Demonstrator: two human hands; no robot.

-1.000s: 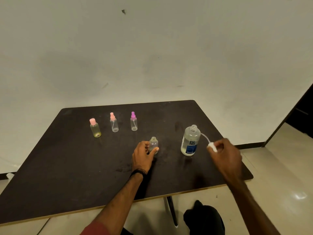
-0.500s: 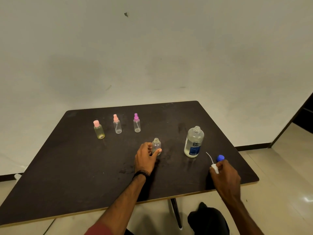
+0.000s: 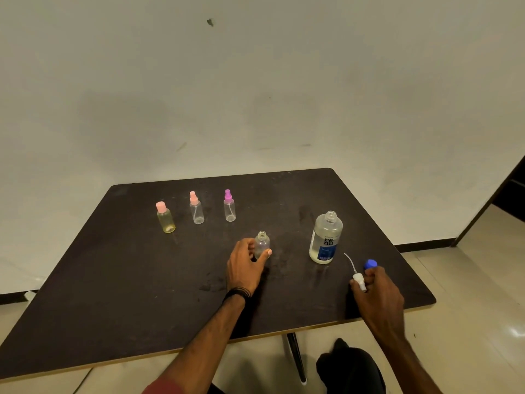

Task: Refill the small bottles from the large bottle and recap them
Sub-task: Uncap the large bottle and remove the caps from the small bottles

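My left hand grips an uncapped small clear bottle standing upright on the dark table. My right hand rests near the table's right front edge, its fingers pinching a white spray cap with a thin dip tube pointing up-left. A blue cap lies on the table just past my fingertips. The large bottle, open at the top and partly filled with clear liquid, stands between my hands. Three capped small bottles stand further back: a yellowish one, a pink-capped one, a purple-capped one.
A white wall rises behind the table. The table's front edge runs close to my forearms, with a metal leg and tiled floor below. A dark doorway opens at the far right.
My right hand has carried the white spray cap away from the large bottle toward the table's right front, down beside the blue cap. My left hand has stayed on the small open bottle.
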